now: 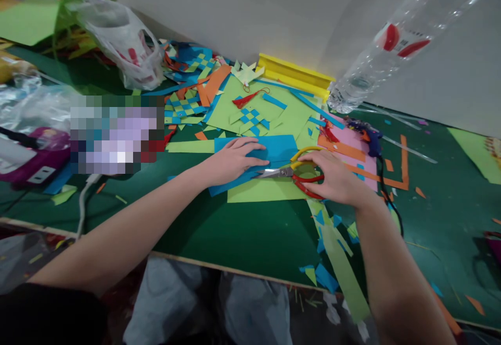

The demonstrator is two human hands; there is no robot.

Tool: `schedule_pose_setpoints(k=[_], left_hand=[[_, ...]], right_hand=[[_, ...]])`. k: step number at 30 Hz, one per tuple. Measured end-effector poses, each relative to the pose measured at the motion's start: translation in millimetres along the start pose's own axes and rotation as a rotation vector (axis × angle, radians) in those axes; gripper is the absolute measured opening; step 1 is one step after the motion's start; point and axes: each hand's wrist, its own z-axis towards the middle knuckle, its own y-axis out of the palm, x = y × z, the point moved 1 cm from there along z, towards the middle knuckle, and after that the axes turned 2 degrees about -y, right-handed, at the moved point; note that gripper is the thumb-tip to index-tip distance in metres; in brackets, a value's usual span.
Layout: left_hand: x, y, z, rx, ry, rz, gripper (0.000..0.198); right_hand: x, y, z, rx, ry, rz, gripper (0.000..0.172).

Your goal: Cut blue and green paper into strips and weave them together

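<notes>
My right hand [332, 173] grips a pair of scissors [279, 172] with one yellow and one red handle, the blades pointing left and slightly parted along a blue paper sheet [279, 146]. Spread over that sheet, my left hand [238, 161] presses it down with fingers stretched out. A cut line seems to run through the blue paper in front of the blades, but its extent is partly hidden by the hand. Beneath lies a light green paper sheet [266, 191]. Behind the hands, a woven blue-and-green paper piece [252, 120] and a red tassel [246, 99] rest on more green paper.
A tall plastic bottle [391, 42] leans in at the upper right, beside a yellow strip [293, 73] against the wall. On the left are a bagged cup [133, 52] and a purple power socket [39, 162]. Paper scraps litter the green table [235, 235].
</notes>
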Motion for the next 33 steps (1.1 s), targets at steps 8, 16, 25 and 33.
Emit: schedule_pose_setpoints(k=[8,16,25,33], left_hand=[[19.4,-4.5,8.0,0.127,-0.013,0.022,0.037],[-0.9,-16.7,-4.7,0.003,0.116,-0.018,0.034],[4.1,-6.8,-1.0,-0.073,0.050,0.063,0.046],[1.8,-1.1,0.0,-0.084,0.044,0.061,0.048]], right_hand=[[3.2,-6.5,-4.7,-0.022,-0.002,0.008,0.037],[6.7,-6.6,-6.8,-0.038,0.013,0.010,0.039],[4.8,-2.8,-5.9,-0.022,0.038,-0.034,0.041],[4.6,-7.0,-5.9,-0.060,0.006,0.010,0.038]])
